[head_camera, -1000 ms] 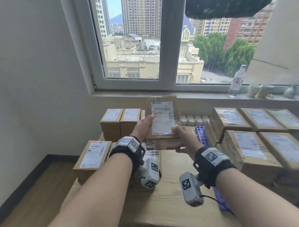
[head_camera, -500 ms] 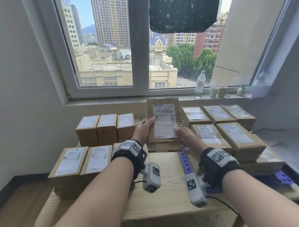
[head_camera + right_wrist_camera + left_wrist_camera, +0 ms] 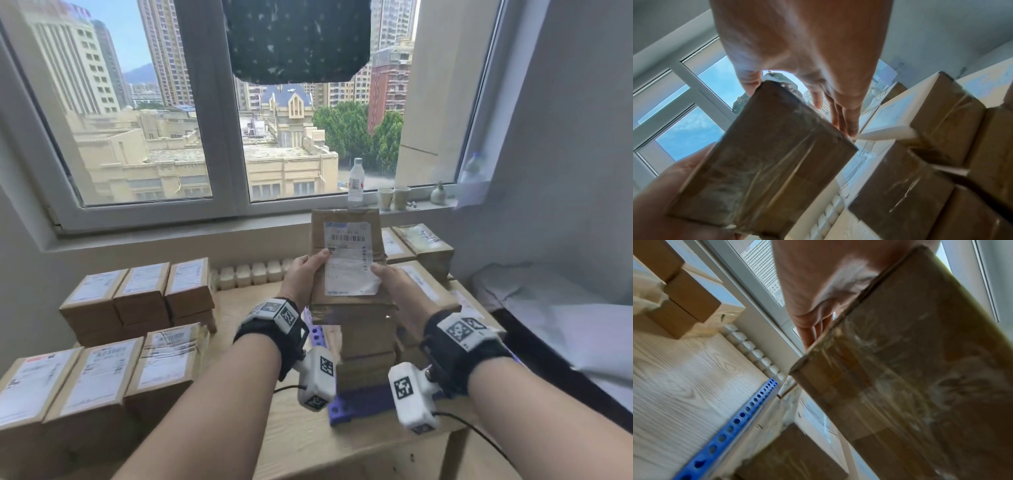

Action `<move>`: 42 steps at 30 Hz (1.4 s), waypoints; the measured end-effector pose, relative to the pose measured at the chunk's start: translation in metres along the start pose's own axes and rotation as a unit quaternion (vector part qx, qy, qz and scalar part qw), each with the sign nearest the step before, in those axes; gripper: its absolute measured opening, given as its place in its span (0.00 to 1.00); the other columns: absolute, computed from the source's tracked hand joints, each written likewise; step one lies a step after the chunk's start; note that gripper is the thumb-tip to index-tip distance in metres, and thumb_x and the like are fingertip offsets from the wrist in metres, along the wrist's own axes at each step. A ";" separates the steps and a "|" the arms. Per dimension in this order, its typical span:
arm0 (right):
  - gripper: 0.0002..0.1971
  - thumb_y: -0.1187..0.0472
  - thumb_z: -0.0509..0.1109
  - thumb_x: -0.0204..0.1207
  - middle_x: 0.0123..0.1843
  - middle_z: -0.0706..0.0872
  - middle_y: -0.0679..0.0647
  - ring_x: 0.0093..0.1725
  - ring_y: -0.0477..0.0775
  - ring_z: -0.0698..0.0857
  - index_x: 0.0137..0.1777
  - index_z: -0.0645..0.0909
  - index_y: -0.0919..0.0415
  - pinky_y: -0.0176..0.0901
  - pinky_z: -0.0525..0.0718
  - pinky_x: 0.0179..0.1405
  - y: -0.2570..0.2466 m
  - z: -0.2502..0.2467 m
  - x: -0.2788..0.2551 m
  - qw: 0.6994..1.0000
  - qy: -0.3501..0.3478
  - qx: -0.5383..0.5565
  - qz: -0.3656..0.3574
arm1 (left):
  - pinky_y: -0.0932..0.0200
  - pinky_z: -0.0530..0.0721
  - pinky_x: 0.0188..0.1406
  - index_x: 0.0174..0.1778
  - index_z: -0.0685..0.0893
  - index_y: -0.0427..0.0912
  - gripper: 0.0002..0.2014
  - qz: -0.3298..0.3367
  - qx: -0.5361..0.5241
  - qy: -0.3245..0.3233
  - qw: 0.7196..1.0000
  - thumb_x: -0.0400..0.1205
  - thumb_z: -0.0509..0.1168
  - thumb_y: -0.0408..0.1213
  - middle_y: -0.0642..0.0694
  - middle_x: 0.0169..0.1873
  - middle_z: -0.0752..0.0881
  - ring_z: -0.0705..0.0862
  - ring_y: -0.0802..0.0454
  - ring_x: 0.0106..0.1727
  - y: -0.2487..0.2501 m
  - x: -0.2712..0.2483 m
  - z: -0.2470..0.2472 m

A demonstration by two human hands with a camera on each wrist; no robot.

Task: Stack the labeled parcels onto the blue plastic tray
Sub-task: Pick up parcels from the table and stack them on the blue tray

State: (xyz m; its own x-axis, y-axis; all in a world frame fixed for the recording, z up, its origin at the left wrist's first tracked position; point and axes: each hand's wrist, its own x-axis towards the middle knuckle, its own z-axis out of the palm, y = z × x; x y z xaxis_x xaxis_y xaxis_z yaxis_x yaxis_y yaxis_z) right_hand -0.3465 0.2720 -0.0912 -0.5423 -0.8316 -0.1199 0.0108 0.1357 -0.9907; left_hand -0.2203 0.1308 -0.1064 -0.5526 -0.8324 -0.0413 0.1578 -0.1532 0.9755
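A brown cardboard parcel with a white barcode label faces up between my two hands, held in the air over the stack on the blue plastic tray. My left hand grips its left side, thumb on the label. My right hand grips its right side. Under the parcel stands a column of stacked parcels on the tray. In the left wrist view the taped parcel fills the right, with the tray's perforated blue rim below. The right wrist view shows the parcel between thumb and fingers.
Several labeled parcels sit in rows on the left of the wooden table, more behind them. Other parcels are stacked at the right by the wall. A bottle and cups stand on the windowsill.
Both hands have carried the parcel to the right, from above the table's middle to above the stack on the blue tray. The view has swung right with them.
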 end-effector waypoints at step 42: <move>0.28 0.39 0.68 0.73 0.52 0.92 0.64 0.56 0.65 0.90 0.54 0.88 0.66 0.64 0.80 0.69 0.093 -0.301 0.198 0.993 0.010 0.010 0.114 | 0.55 0.85 0.48 0.68 0.79 0.42 0.20 -0.072 0.296 0.035 0.952 0.81 0.69 0.42 0.45 0.57 0.84 0.84 0.50 0.53 -0.083 0.143 0.270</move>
State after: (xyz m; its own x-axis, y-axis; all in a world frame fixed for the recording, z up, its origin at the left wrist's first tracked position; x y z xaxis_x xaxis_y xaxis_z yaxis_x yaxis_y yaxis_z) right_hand -0.7059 0.2821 -0.1871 -0.5411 -0.7692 -0.3400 0.1517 0.3084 -0.9391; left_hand -0.5335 0.1683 -0.1351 -0.4744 -0.8620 -0.1786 -0.4153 0.0403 0.9088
